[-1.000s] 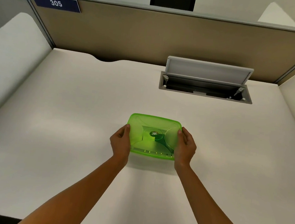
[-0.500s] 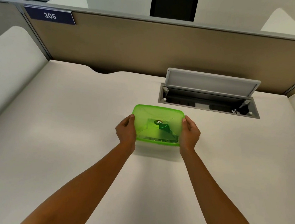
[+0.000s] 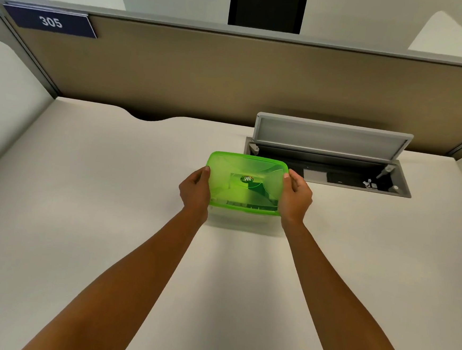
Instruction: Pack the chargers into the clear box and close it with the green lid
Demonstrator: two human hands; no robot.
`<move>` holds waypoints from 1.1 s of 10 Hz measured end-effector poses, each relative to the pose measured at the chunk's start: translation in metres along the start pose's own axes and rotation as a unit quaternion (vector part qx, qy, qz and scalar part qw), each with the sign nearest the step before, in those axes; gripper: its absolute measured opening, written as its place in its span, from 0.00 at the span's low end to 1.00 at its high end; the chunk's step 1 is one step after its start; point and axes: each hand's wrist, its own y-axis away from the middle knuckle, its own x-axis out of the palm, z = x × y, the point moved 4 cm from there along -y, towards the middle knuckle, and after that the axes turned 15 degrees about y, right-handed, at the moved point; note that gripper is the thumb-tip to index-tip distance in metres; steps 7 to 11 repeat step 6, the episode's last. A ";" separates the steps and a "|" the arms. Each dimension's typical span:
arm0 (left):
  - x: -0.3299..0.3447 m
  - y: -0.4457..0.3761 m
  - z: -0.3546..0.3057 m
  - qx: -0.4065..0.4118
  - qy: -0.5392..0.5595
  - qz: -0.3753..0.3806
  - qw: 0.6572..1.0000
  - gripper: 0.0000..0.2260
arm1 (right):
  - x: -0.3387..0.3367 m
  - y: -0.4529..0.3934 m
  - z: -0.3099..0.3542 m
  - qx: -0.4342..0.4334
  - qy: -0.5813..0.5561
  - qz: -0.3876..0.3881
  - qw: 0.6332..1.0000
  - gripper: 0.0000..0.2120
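A translucent green lid (image 3: 224, 174) sits on top of the clear box (image 3: 237, 216), whose wall shows faintly below the lid's near edge. The box is at the middle of the white desk. My left hand (image 3: 195, 190) grips its left side and my right hand (image 3: 295, 198) grips its right side, thumbs on the lid's rim. Dark shapes show through the lid; I cannot make out the chargers. A small round logo marks the lid's centre.
An open grey cable hatch (image 3: 327, 166) with its flap raised lies in the desk just behind and right of the box. A beige partition (image 3: 232, 78) with a "305" sign (image 3: 51, 21) bounds the far edge. Side panels stand left and right.
Both hands have carried the box farther from me toward the cable hatch, keeping the same grip. The camera has tilted up a little.
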 end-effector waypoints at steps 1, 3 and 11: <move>0.001 -0.004 -0.001 -0.004 -0.006 0.003 1.000 0.11 | 0.001 -0.003 0.001 -0.004 0.006 0.004 1.000 0.16; 0.000 0.000 -0.014 0.034 -0.088 0.026 0.995 0.13 | 0.001 0.000 0.008 -0.022 0.031 -0.001 0.999 0.16; 0.001 0.034 -0.039 0.188 -0.447 0.072 0.871 0.28 | -0.007 0.028 0.038 -0.161 0.185 -0.009 0.970 0.19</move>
